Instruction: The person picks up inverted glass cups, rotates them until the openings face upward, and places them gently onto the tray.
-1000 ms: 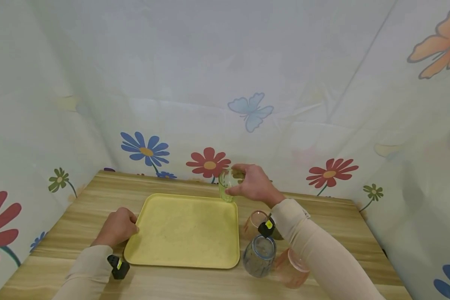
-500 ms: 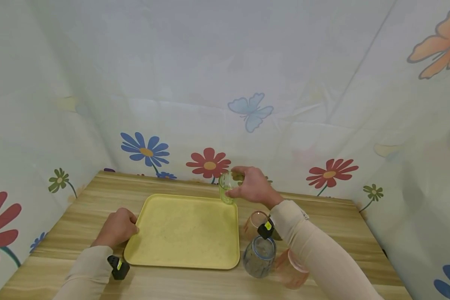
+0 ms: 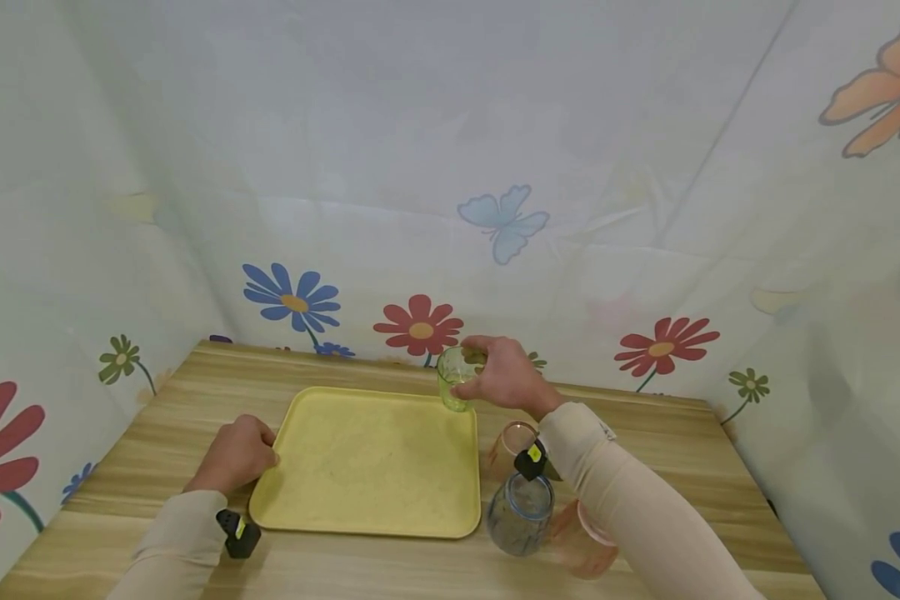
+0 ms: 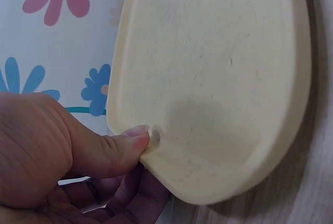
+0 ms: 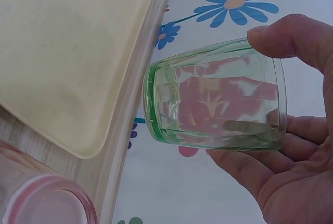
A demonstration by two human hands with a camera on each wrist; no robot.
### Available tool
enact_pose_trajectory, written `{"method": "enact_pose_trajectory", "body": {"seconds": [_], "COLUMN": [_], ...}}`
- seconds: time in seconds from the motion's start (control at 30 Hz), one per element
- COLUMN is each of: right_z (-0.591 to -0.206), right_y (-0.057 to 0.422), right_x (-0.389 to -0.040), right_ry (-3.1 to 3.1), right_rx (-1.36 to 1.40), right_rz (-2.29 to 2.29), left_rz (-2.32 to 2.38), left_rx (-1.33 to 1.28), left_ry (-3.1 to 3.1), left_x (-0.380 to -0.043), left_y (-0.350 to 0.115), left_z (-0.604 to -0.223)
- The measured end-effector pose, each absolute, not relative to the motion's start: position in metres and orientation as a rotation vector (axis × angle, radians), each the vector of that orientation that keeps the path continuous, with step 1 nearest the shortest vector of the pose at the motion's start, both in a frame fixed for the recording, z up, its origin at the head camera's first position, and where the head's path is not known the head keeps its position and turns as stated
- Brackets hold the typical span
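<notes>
Fingers of the right hand [image 3: 506, 375] have brought the green glass [image 3: 452, 379] down a little. Thumb and fingers grip its sides by the far corner of the yellow tray [image 3: 367, 467]. The left hand [image 3: 236, 454] still pinches the tray's left edge. Near the right sleeve [image 3: 637, 500] I see a blue glass [image 3: 517, 525] and two pink glasses [image 3: 583, 546].

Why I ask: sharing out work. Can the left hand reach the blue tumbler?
Probably not yet: the left hand pinches the yellow tray, which lies between it and the blue tumbler.
</notes>
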State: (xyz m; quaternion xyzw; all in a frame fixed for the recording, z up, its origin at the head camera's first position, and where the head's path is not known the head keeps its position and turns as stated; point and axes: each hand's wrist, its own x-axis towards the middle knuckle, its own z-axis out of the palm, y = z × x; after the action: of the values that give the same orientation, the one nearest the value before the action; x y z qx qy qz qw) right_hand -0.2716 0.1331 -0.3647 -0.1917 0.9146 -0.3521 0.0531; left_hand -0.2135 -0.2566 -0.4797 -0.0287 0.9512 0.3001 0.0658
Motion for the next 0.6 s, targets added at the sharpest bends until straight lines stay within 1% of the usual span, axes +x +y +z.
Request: {"method": "enact_pose_trajectory", "body": {"seconds": [0.6], "right_z": [-0.379], "right_y": [0.130], "right_x": [-0.277], "right_ry": [2.777], "right_rx": [-0.541], "right_rz": [-1.048], "left_rz": [0.897], "left_rx": [-0.087], "left_ry": [2.858], "left_x": [-0.212], "left_y": [-0.256], "left_z": [-0.477]}}
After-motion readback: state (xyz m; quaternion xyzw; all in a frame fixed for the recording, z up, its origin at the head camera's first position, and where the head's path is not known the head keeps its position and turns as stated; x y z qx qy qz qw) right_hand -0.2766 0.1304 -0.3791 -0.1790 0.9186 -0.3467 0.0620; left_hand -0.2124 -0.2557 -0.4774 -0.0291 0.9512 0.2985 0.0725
